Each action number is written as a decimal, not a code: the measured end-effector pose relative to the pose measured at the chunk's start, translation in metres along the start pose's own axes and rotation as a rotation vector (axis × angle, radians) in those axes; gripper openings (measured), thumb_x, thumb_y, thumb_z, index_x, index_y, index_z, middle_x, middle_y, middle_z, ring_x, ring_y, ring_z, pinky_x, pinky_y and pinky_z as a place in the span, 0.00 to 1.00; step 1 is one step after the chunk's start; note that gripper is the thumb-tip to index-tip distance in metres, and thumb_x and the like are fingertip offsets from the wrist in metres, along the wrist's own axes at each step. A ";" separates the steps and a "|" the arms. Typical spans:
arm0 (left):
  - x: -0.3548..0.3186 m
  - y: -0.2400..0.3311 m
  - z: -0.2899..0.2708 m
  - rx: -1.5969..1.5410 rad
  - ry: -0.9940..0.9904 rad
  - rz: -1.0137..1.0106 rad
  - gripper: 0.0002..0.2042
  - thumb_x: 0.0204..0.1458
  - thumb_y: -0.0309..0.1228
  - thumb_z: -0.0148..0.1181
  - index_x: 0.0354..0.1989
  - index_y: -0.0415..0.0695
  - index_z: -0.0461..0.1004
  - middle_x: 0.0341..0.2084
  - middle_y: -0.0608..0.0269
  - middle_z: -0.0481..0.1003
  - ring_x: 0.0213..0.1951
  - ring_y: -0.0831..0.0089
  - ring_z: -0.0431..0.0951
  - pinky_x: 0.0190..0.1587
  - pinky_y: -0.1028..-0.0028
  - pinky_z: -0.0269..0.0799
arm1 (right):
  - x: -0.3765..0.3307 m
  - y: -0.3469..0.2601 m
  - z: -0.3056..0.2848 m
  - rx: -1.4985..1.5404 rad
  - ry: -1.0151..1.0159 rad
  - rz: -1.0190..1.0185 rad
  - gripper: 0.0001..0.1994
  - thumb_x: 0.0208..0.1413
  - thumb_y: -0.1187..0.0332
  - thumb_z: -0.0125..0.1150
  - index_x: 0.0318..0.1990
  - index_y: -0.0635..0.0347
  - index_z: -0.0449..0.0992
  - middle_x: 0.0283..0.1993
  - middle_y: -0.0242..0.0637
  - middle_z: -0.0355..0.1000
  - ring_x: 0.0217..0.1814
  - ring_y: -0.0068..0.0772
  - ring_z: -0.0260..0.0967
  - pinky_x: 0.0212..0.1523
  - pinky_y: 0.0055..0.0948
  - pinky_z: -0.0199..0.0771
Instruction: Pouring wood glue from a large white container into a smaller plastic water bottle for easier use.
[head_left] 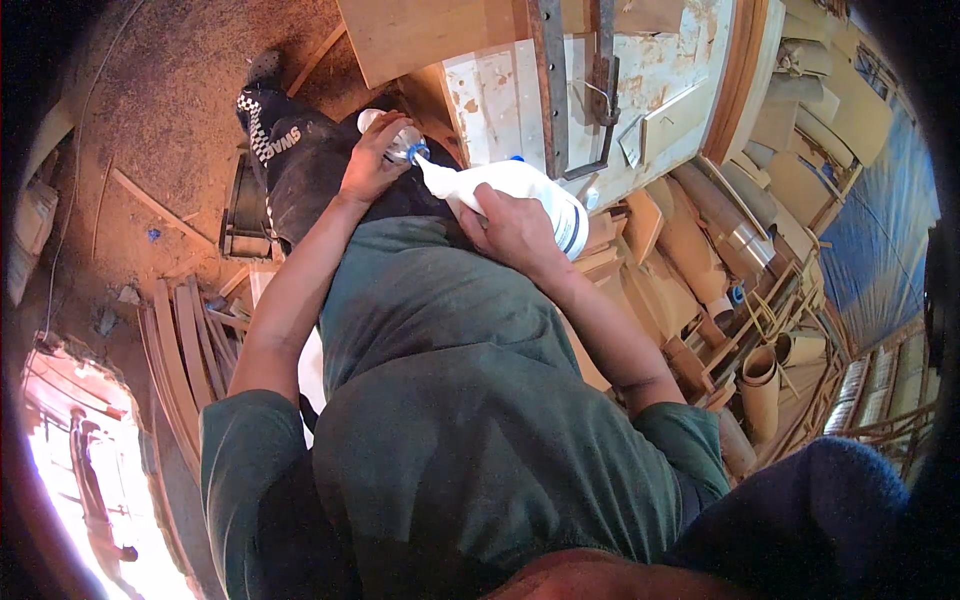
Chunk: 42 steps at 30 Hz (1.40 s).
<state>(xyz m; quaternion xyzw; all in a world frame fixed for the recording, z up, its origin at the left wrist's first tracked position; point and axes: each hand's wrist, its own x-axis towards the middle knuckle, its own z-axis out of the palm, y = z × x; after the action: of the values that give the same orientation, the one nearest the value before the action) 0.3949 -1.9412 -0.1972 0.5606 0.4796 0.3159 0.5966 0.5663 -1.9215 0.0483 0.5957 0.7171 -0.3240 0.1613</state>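
A small clear plastic bottle (pixel 403 144) with a blue ring at its neck lies tilted in my left hand (pixel 369 165), whose fingers wrap round it. White shows at its far end. My right hand (pixel 512 230) grips a large white jug (pixel 545 203) around its upper part, thumb on top. The jug is tipped to the left, and its narrow neck meets the small bottle's mouth. White liquid seems to be between the two openings, though I cannot make out the flow. Both containers are over my dark trousers (pixel 310 160).
A worn white bench top (pixel 500 95) with a long metal bar clamp (pixel 548 80) stands beyond the jug. Wood strips (pixel 185 335) and a loose stick (pixel 150 205) lie on the dusty floor at left. Offcuts and rolled sheets (pixel 690 240) are piled at right.
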 end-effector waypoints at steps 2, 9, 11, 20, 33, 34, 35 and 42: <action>0.000 -0.001 0.001 -0.019 0.017 -0.023 0.35 0.35 0.22 0.73 0.59 0.46 0.72 0.60 0.52 0.71 0.65 0.53 0.68 0.66 0.62 0.64 | -0.001 0.001 0.002 0.000 -0.002 0.003 0.14 0.60 0.57 0.60 0.32 0.59 0.69 0.26 0.46 0.76 0.27 0.52 0.76 0.26 0.49 0.75; 0.001 0.001 0.000 -0.028 -0.007 -0.003 0.34 0.38 0.21 0.69 0.60 0.45 0.71 0.61 0.48 0.69 0.65 0.51 0.67 0.67 0.61 0.63 | -0.001 0.004 0.004 0.000 0.034 -0.012 0.14 0.59 0.57 0.60 0.32 0.58 0.70 0.22 0.47 0.74 0.24 0.52 0.75 0.24 0.49 0.74; 0.000 0.000 0.000 -0.021 0.002 -0.001 0.33 0.37 0.21 0.69 0.60 0.45 0.71 0.60 0.48 0.69 0.65 0.51 0.67 0.67 0.61 0.62 | -0.001 0.004 0.005 -0.004 0.035 -0.012 0.14 0.59 0.57 0.60 0.32 0.58 0.70 0.21 0.47 0.74 0.23 0.52 0.75 0.24 0.49 0.74; -0.001 -0.005 0.002 0.010 0.022 0.009 0.35 0.35 0.22 0.74 0.59 0.48 0.72 0.60 0.53 0.71 0.64 0.54 0.69 0.65 0.63 0.66 | 0.000 0.005 0.009 -0.020 0.069 -0.038 0.15 0.60 0.56 0.60 0.30 0.59 0.70 0.20 0.47 0.74 0.22 0.51 0.75 0.22 0.48 0.73; -0.003 -0.006 0.003 0.025 0.028 0.013 0.35 0.36 0.24 0.73 0.59 0.47 0.72 0.60 0.52 0.71 0.64 0.53 0.69 0.66 0.61 0.65 | -0.001 0.002 0.004 -0.022 0.027 -0.007 0.15 0.60 0.56 0.59 0.31 0.59 0.69 0.22 0.48 0.75 0.24 0.52 0.75 0.24 0.49 0.74; -0.003 -0.006 0.003 -0.006 0.015 -0.007 0.35 0.37 0.23 0.71 0.60 0.47 0.72 0.61 0.50 0.69 0.65 0.52 0.67 0.67 0.62 0.63 | -0.001 0.003 0.004 -0.023 0.027 -0.007 0.15 0.60 0.56 0.59 0.31 0.59 0.69 0.22 0.48 0.75 0.24 0.52 0.75 0.24 0.49 0.74; -0.002 -0.006 0.003 -0.037 0.002 -0.027 0.35 0.38 0.23 0.69 0.61 0.46 0.71 0.63 0.48 0.67 0.66 0.51 0.66 0.68 0.62 0.62 | -0.001 0.003 0.004 -0.019 0.011 0.004 0.15 0.60 0.56 0.59 0.32 0.59 0.69 0.22 0.48 0.75 0.24 0.53 0.76 0.25 0.49 0.74; -0.002 -0.002 0.001 -0.028 -0.016 -0.028 0.35 0.38 0.22 0.70 0.61 0.46 0.71 0.63 0.48 0.67 0.66 0.51 0.66 0.67 0.63 0.63 | -0.001 0.004 0.004 -0.023 -0.016 0.020 0.14 0.60 0.57 0.59 0.32 0.59 0.69 0.23 0.49 0.76 0.25 0.53 0.76 0.25 0.50 0.75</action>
<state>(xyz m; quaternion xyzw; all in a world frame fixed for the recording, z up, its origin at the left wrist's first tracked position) 0.3947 -1.9434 -0.1990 0.5479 0.4781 0.3098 0.6126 0.5695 -1.9249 0.0447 0.5984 0.7133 -0.3188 0.1773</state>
